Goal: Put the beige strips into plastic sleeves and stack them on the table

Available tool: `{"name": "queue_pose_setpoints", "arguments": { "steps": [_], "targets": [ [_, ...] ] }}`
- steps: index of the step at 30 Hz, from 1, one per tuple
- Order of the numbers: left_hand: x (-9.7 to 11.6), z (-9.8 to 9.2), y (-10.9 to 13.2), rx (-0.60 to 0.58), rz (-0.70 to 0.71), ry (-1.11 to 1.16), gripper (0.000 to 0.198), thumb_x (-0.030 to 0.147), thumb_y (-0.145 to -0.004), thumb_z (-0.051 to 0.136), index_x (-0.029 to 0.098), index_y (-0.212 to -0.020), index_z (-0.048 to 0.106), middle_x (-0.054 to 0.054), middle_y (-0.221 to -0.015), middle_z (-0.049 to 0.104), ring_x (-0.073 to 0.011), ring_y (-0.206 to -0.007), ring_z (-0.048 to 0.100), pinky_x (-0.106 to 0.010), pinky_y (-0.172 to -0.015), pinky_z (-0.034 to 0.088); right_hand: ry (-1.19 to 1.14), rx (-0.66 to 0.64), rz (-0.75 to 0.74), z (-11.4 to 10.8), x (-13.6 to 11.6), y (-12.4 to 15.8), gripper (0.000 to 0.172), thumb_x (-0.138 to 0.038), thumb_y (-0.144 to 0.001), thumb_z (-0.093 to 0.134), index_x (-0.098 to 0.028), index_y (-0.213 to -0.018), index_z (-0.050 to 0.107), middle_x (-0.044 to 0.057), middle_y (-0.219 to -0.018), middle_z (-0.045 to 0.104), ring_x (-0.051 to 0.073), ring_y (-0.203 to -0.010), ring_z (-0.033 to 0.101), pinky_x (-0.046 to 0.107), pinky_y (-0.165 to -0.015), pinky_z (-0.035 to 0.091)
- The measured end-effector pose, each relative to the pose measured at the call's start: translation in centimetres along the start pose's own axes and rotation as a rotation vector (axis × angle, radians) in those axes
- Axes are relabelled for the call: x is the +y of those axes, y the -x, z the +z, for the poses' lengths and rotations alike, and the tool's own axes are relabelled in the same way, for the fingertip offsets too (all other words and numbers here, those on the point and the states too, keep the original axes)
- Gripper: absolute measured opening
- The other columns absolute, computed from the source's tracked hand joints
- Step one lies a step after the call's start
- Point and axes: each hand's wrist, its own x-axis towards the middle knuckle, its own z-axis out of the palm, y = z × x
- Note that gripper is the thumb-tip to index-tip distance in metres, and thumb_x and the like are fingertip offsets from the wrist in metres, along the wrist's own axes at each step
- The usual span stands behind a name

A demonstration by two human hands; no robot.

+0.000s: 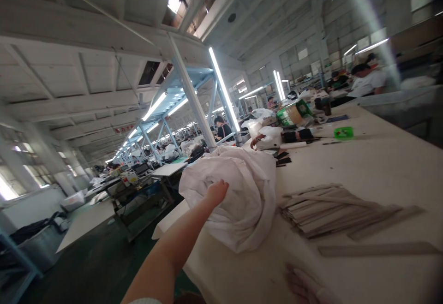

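Observation:
My left hand (218, 192) reaches out to a large white sack (247, 216) that sits bunched up on the pale worktable (384, 175). Its fingers are closed on the crumpled sack near the opening. Low in the picture, my right hand (302, 282) is over the near part of the table, smeared by motion, so its fingers cannot be made out. To the right of the sack lies a loose pile of flat grey-brown strips (332, 209). One longer strip (377, 249) lies apart, closer to me.
A green tray (343, 132), a white plastic bag (270, 138) and a green-and-brown package (294, 112) stand farther back on the table. A slanted metal post (194, 96) rises behind the sack. Sewing stations fill the left. A person in white (368, 82) sits beyond the table.

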Motion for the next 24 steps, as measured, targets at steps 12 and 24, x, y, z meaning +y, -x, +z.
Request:
{"name": "queue_pose_setpoints", "arguments": {
  "steps": [12, 24],
  "targets": [
    [-2.3, -5.9, 0.9, 0.02, 0.096, -0.122, 0.022, 0.026, -0.091, 0.048, 0.015, -0.109, 0.057, -0.008, -0.103, 0.06, -0.0187, -0.087, 0.061, -0.035, -0.073, 0.051, -0.191, -0.007, 0.027, -0.1, -0.1, 0.7, 0.042, -0.04, -0.056, 0.077, -0.016, -0.089, 0.068, 0.012, -0.089, 0.073, 0.025, -0.085, 0.067, 0.037, -0.086, 0.048],
    [-4.9, -9.8, 6.3, 0.096, 0.042, -0.129, 0.032, 0.012, -0.09, 0.033, 0.018, -0.111, 0.056, -0.012, -0.097, 0.059, -0.0245, -0.084, 0.064, -0.033, -0.066, 0.048, -0.126, 0.023, 0.007, 0.1, -0.1, 1.5, 0.034, -0.037, -0.06, 0.074, -0.017, -0.086, 0.07, 0.012, -0.097, 0.072, 0.027, -0.096, 0.065, 0.04, -0.094, 0.045]
  ]
}}
